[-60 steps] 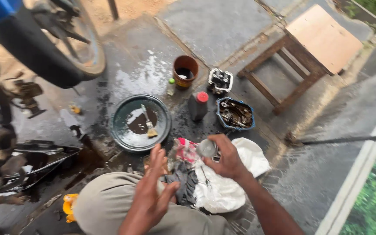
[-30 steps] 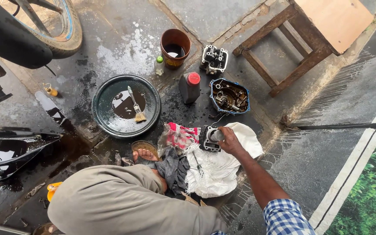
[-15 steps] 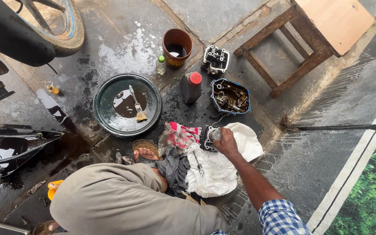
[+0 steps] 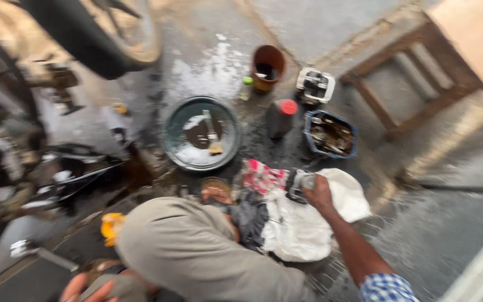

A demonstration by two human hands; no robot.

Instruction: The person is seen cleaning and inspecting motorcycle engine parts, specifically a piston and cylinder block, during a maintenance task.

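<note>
**On the wet floor: right hand on the metal part, left hand drawn back**

On the floor in front of your knee, your right hand is closed around a small grey metal part, holding it on the white cloth. Two seconds ago both hands worked at the cloth pile. Now your left hand sits low at the bottom edge beside your thigh, well apart from the part. The picture is blurred there, and you cannot tell whether that hand is clenched or loose.

The grip on the part matches the grip of a second ago. The part is in the same place on the cloth. Judge from this that the work on the part is one-handed at this moment.

The view has swung left and is motion-blurred. Treat small details as uncertain.

Count of things in view:

- One round dark pan, with liquid and one brush lying in it.
- One brown cup, beyond the pan.
- One dark bottle with a red cap, between the pan and the blue tray.
- One blue tray of dark small pieces.
- One white boxy engine piece, just beside the cup.
- One red patterned rag, touching the white cloth.
- One wooden stool, at upper right.
- One tyre, at upper left.
- One yellow object, by your thigh; kind unclear.
</note>
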